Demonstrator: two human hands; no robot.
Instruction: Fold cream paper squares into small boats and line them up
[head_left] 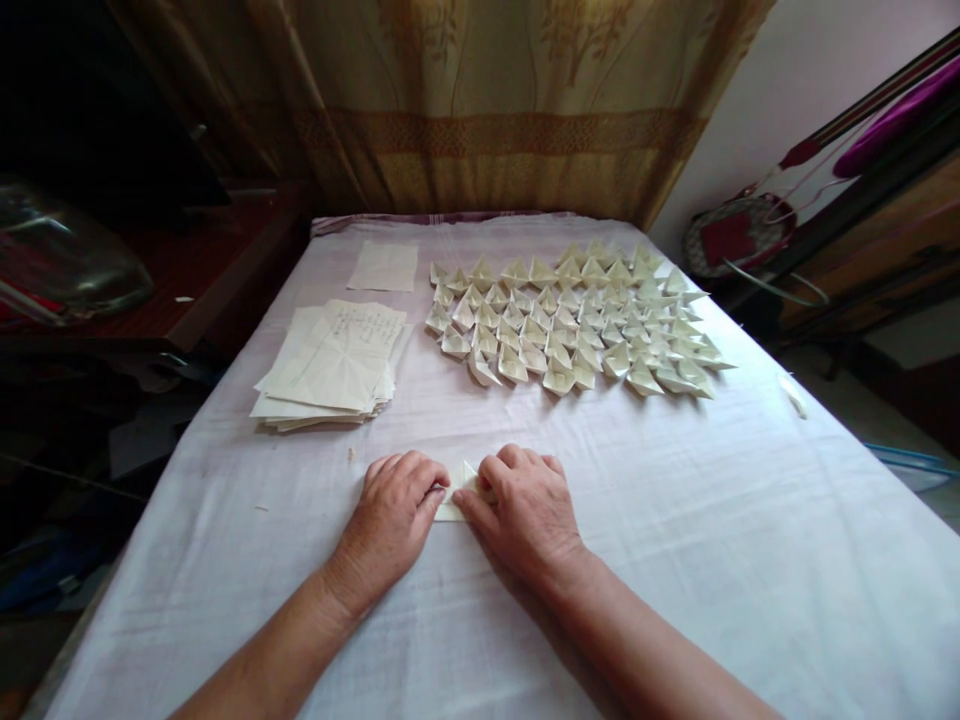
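Observation:
A small folded piece of pale paper [451, 512] lies on the white cloth in front of me, with a pointed peak showing at its top. Its left side is pinched by my left hand [399, 502], the fingers curled in. My right hand [526, 502] closes over the right side, thumb pressing on the paper near the middle. Both hands cover most of the sheet, so its outer edges are hidden. Beyond them to the right stand many small folded paper boats [559, 325] in close rows. To the left lies a stack of paper sheets [330, 365], the top one creased and handwritten.
A single square sheet [385, 267] lies behind the stack. The cloth-covered table [675, 520] reaches back to a brown curtain [480, 130]. At left, a dark red desk [217, 270] bears a clear glass container [67, 255]. A patterned bag [739, 235] is at right.

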